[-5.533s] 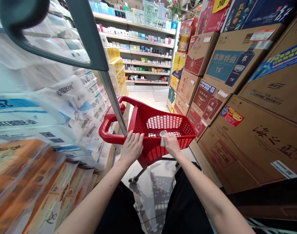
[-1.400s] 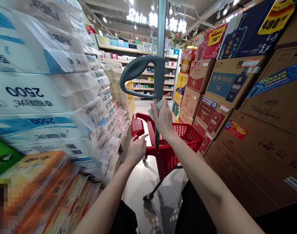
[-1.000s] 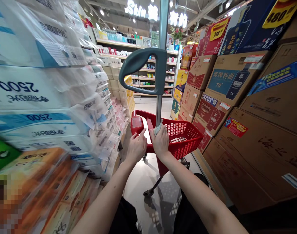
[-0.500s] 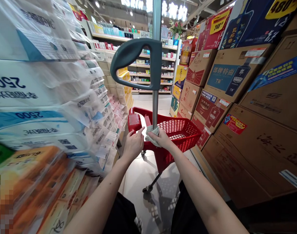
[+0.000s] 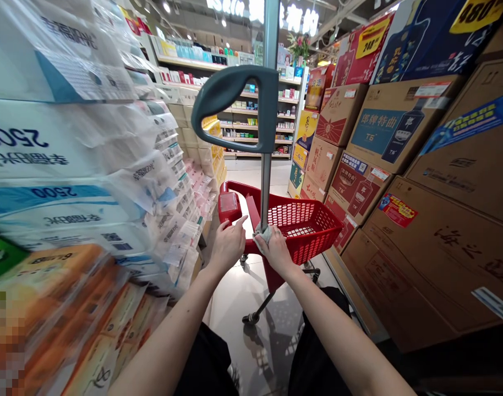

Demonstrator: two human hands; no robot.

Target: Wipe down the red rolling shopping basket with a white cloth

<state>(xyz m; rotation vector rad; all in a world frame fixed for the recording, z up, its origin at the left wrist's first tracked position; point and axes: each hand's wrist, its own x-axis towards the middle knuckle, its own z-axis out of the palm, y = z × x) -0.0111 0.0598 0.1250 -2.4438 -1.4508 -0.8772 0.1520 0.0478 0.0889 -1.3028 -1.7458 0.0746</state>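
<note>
A red shopping basket on wheels point(image 5: 313, 228) stands in the aisle in front of me. A metal pole point(image 5: 266, 190) rises from its near rim to a grey-green handle point(image 5: 235, 102). My right hand point(image 5: 276, 252) is closed on a small pale cloth point(image 5: 263, 235) pressed against the foot of the pole. To its left, my left hand point(image 5: 229, 245) rests on the basket's near rim with the forefinger stretched towards the pole and the other fingers curled.
Stacked packs of tissue paper point(image 5: 70, 176) wall the left side of the aisle. Cardboard cartons point(image 5: 433, 181) are piled along the right. Shelves of small goods point(image 5: 243, 118) close the far end. Tiled floor point(image 5: 251, 308) shows under the basket.
My right hand slid the cloth down the pole from just under the handle to its foot. The left hand stayed on the rim.
</note>
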